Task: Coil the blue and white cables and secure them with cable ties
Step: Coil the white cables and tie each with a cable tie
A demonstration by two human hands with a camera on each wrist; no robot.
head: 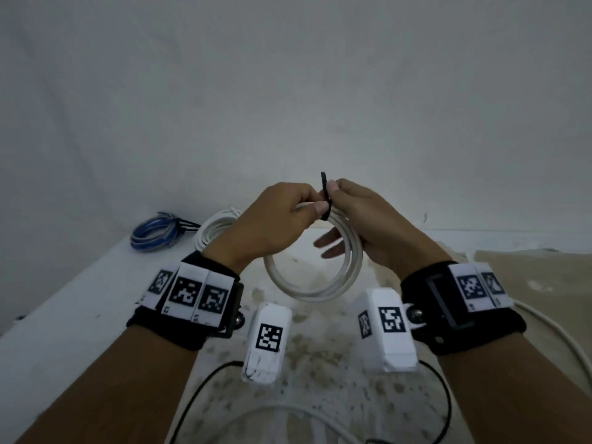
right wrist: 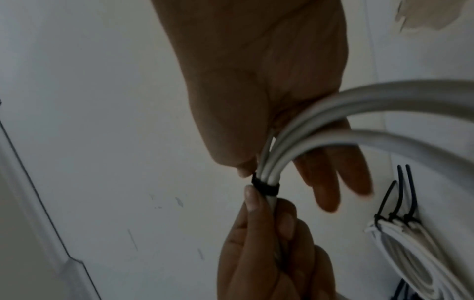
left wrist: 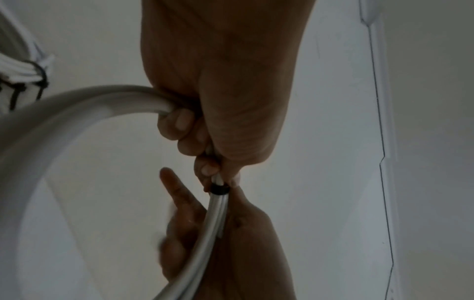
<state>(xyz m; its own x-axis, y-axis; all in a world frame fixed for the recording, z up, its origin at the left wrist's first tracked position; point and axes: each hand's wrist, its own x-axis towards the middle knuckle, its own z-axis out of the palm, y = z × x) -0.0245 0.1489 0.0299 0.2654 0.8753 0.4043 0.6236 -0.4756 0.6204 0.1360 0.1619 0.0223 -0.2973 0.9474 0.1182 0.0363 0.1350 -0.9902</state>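
Overhead, head view: both hands are raised above the table (head: 80, 315) and meet at the top of a white cable coil (head: 315, 283); the coil hangs below them, its lower arc clear of the table
Left grip, head view: the left hand (head: 272, 225) is curled round the top strands of the coil, thumb lying along them beside a black cable tie (head: 325, 197)
Right grip, head view: the right hand (head: 362, 225) pinches the tie between thumb and forefinger; the tie's free tail stands upright above the knuckles; its other fingers reach loosely through the coil
Finished coils, head view: a blue cable coil (head: 153, 233) and a second white coil (head: 213, 230) lie at the far left of the table, just beside each other, well apart from the hands
Left wrist view: the left hand (left wrist: 220, 91) holds the white cable coil (left wrist: 77, 113) in curled fingers; the black cable tie (left wrist: 219, 188) rings the strands just past its fingertips; the right hand (left wrist: 231, 243) is below, one finger extended
Right wrist view: the right hand (right wrist: 256, 81) has thumb tip at the black cable tie (right wrist: 265, 187), which wraps the strands of the white cable coil (right wrist: 333, 121); two fingers are stretched out behind the strands; the left hand (right wrist: 269, 253) grips the bundle just below the tie
Second white coil, right wrist view: the second white coil (right wrist: 410, 263) lies at lower right, bound by three black ties
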